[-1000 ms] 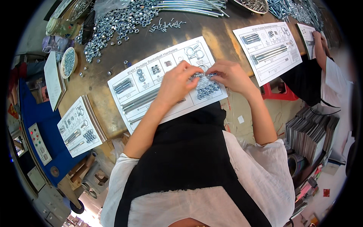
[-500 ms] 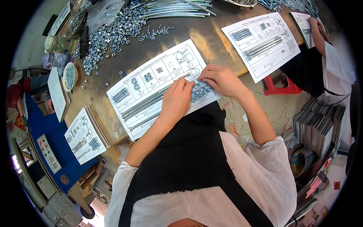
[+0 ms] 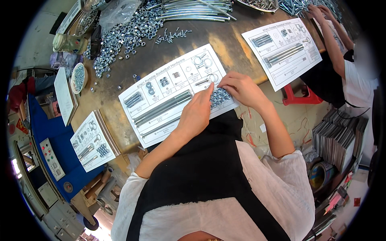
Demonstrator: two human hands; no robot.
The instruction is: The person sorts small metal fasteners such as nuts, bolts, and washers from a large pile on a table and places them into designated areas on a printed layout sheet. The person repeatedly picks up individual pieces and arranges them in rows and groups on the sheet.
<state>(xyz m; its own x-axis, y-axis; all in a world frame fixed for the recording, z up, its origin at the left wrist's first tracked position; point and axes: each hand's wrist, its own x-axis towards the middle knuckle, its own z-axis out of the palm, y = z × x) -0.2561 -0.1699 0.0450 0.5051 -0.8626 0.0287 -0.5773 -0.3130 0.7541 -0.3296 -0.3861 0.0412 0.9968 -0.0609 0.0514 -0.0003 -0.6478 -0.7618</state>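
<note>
A white printed parts card (image 3: 161, 100) lies on the brown worktable (image 3: 225, 44) in front of me. On it rest long metal rods (image 3: 163, 107), short bolts (image 3: 134, 99), washers and rings (image 3: 203, 61), and a cluster of hex nuts (image 3: 220, 97). My left hand (image 3: 197, 114) lies on the card with its forefinger stretched toward a ring by the nuts. My right hand (image 3: 239, 88) hovers just above the nuts, fingertips curled at the same ring. Neither hand visibly grips anything.
A heap of loose nuts (image 3: 124, 36) and long rods (image 3: 193, 10) lies at the table's far side. A second parts card (image 3: 285, 52) sits to the right, where another person's arm (image 3: 331, 38) reaches. More cards (image 3: 90, 140), a small dish (image 3: 78, 77) and a red stool (image 3: 297, 98) are nearby.
The view has shifted so the card sits lower and nearer the centre. My hands have moved from the nut cluster up to the ring beside it, the left forefinger now extended.
</note>
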